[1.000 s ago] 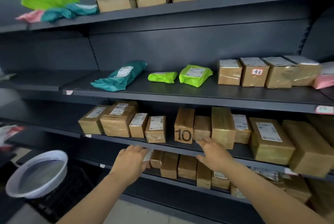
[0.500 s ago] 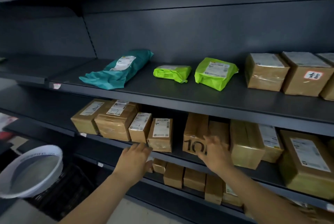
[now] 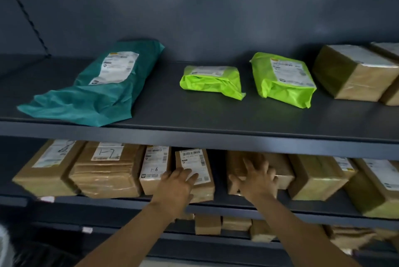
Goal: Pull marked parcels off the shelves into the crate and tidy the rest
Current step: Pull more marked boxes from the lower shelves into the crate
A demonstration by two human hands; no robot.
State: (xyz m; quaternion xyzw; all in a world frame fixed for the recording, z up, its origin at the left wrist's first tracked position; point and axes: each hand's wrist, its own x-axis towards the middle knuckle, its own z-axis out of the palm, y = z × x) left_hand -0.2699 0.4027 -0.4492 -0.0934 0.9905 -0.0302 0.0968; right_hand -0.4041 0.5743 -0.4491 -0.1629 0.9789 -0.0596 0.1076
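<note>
Both bare arms stretched forward and up to the middle dark metal shelf [image 3: 216, 201]. Left hand [image 3: 176, 188] laid flat, fingers spread loosely, on the front of a small brown taped box with a barcode label [image 3: 195, 175], not closed around it. Right hand [image 3: 258, 180] splayed wide against a brown taped cardboard parcel [image 3: 259, 168] just to the right, fingers fanned, thumb at its lower left edge; whether gripping, cannot tell. Left of the hands, a box hand-marked "1-6" [image 3: 154, 168], touching the barcode box, then two larger brown boxes. Upper shelf: long teal plastic mailer [image 3: 97, 89], two lime-green plastic mailers [image 3: 212, 82], brown boxes at far right. More brown parcels on the shelf below, partly hidden by the forearms.
</note>
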